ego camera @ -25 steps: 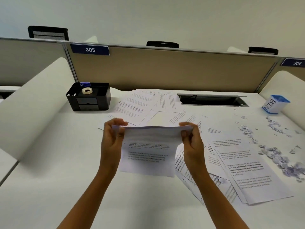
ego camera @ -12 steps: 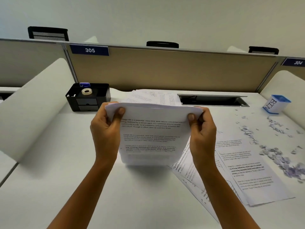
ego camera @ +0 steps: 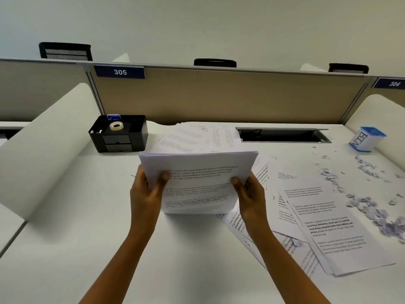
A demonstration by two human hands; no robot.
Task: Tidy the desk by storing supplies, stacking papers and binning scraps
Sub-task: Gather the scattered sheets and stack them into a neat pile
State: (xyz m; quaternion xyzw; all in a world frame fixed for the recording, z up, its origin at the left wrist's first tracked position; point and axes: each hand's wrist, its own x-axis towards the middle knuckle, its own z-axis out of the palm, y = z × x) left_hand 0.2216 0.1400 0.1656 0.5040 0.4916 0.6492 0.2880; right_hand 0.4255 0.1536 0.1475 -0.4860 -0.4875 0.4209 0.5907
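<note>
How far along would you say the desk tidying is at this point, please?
Done: a tape roll already sits in the black organizer. In hand: the left hand and right hand grip a stack of papers, its lower edge on the desk. Left: loose sheets lie scattered to the right and behind, and paper scraps lie outside the blue bin.

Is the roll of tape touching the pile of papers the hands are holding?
Apart. The head view shows the tape roll sitting in the black organizer, with bare desk between it and the held papers.
</note>
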